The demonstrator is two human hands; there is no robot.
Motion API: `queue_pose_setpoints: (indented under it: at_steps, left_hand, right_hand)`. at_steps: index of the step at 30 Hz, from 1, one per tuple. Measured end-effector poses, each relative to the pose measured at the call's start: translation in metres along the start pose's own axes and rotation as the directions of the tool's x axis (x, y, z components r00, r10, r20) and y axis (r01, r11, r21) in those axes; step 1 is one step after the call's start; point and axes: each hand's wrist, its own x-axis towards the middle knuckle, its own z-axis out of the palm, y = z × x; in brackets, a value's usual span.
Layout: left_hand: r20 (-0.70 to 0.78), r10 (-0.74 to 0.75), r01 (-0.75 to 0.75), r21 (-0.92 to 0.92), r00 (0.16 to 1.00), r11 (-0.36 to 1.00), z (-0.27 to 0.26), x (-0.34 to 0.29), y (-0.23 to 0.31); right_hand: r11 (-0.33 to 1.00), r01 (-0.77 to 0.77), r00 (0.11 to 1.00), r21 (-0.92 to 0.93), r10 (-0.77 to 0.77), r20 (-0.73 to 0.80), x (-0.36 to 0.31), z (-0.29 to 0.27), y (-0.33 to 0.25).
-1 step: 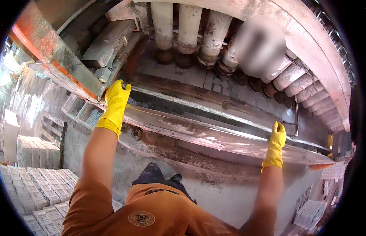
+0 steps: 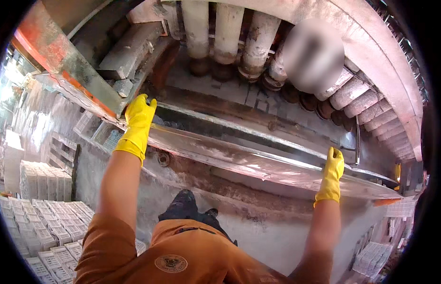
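Both my hands wear yellow rubber gloves and reach forward to a long trough along the machine's front. My left hand point(image 2: 139, 120) is closed at the left end of a long, pale, wet-looking bar point(image 2: 239, 127), its fingers curled over. Far to the right, my right hand point(image 2: 333, 173) has its fingers bent over the same bar. The bar runs slantwise between the hands, behind a shiny metal front ledge point(image 2: 220, 152). A dark gap shows between bar and ledge. The undersides of my fingers are hidden.
Several thick upright cylinders point(image 2: 197, 31) line the machine behind the trough, under a curved pale beam point(image 2: 372, 38). An orange-edged frame point(image 2: 64, 59) stands at left, near a grey block point(image 2: 126, 52). Stacked white plastic crates point(image 2: 45, 182) sit lower left, more crates point(image 2: 372, 258) lower right.
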Motion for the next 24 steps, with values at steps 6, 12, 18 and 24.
queue_pose_setpoints:
  at_steps: [6,12,18,24]
  left_hand:
    - [0.019,-0.021,0.021,-0.008,1.0,1.0,-0.002,0.004,-0.002]
    - [0.018,-0.017,0.017,-0.003,1.0,1.0,-0.001,0.012,0.007]
    - [-0.024,0.013,-0.013,0.011,1.0,1.0,0.008,0.025,0.017]
    - [0.06,-0.05,0.05,0.003,0.997,0.999,-0.006,0.033,0.038]
  right_hand:
    - [0.993,-0.11,0.993,-0.041,0.112,0.041,0.001,-0.01,-0.038]
    - [0.999,-0.017,0.998,-0.042,0.019,0.053,0.032,0.011,0.001]
    - [0.983,-0.037,0.994,-0.178,0.054,0.092,0.057,0.008,-0.013]
    - [0.978,-0.131,0.966,-0.164,0.163,0.201,0.07,0.008,-0.054]
